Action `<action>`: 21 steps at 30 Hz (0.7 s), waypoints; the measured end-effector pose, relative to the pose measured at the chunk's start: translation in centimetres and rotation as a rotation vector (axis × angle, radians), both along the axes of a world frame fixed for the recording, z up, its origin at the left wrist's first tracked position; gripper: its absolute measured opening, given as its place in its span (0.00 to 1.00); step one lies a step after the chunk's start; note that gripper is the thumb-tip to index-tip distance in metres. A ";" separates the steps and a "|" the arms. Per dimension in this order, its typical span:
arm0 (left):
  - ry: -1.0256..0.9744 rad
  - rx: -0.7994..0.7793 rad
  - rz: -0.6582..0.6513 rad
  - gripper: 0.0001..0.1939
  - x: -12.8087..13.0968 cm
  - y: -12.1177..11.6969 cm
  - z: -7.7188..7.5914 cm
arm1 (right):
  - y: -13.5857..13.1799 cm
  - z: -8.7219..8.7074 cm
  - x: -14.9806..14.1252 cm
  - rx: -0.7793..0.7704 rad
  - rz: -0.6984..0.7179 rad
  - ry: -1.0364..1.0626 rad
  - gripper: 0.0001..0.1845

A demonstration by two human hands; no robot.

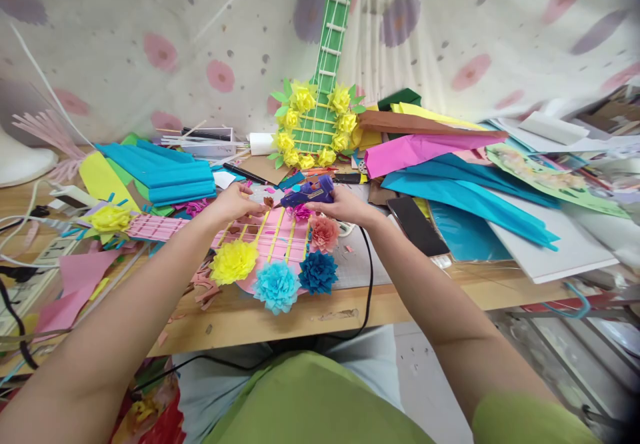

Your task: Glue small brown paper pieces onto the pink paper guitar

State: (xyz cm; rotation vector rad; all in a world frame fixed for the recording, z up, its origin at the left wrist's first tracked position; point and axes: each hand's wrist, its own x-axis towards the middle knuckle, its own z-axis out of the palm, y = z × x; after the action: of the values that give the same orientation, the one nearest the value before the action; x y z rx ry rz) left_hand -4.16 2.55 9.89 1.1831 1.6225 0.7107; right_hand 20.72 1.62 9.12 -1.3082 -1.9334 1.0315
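Note:
My right hand (345,205) grips a purple-blue glue gun (313,191), its nozzle aimed left. Close to that nozzle is a small brown paper piece (269,201), at the pinched fingertips of my left hand (236,205). Below both hands lies a pink paper guitar (267,274) with yellow strips and white strings. Around its body sit a yellow paper flower (234,262), a light blue flower (277,287), a dark blue flower (319,272), a coral flower (325,233) and a magenta flower (300,212). Another yellow flower (110,218) is on its neck end.
A green paper guitar (325,71) leans against the patterned curtain. Blue crepe paper (165,174) lies left, with more coloured paper (435,154) right. A black phone (417,226) rests on the table. The glue gun's black cord (371,277) hangs over the table edge.

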 end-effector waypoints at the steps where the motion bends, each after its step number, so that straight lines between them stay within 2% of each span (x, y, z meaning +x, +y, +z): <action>1: -0.006 -0.004 0.002 0.35 0.0 0.0 0.0 | 0.0 -0.2 -0.3 0.003 0.019 -0.008 0.23; 7: 0.011 -0.009 -0.012 0.32 0.1 -0.2 0.2 | -0.2 0.0 -1.1 0.048 0.026 -0.010 0.21; 14: 0.029 -0.001 -0.030 0.33 -0.1 0.0 0.1 | -0.2 0.1 -1.1 -0.007 0.013 -0.023 0.20; 21: 0.002 -0.026 -0.037 0.32 0.1 -0.3 0.4 | 0.0 -0.1 -1.0 0.005 0.016 0.000 0.20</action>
State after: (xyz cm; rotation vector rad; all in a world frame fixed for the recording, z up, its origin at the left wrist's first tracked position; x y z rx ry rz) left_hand -4.09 2.27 10.25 1.1922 1.6030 0.6639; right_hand 19.68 1.65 9.00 -1.2918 -1.9481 1.0340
